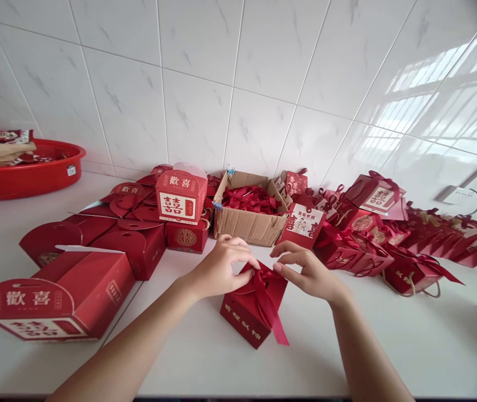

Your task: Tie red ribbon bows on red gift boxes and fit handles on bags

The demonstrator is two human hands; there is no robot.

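Red gift box [238, 314]: one, standing on the near middle of the white counter [313, 363], turned cornerwise, gold characters along its near left face. Red satin ribbon [268, 298]: at the box's top, one tail hanging down over the near side.

Hands, two, bare, well apart from each other. Left hand [223, 267]: at the left of the box top, thumb and forefinger converging at the ribbon; whether they pinch it cannot be told. Right hand [307, 272]: at the right of the box top, fingers loosely bent and parted, fingertips close to the ribbon; contact cannot be told.

Large red box [96, 290]: near left, white-panelled end, raised rounded flap. Cluster of red boxes [140, 248]: just beyond it. Handled box [183, 196]: stacked on another red box, left of centre.

Cardboard carton [246, 228]: far middle, filled with red ribbons [250, 199], blue clips on its left edge. Printed red box [300, 225]: just right of the carton. Ribboned boxes [357, 240]: heaped at right. Row of red bags [458, 240]: far right.

Red basin [24, 183]: far left; over it, another person's hand [6, 149] holding printed packets [19, 137]. Tiled wall [200, 95]: behind all.
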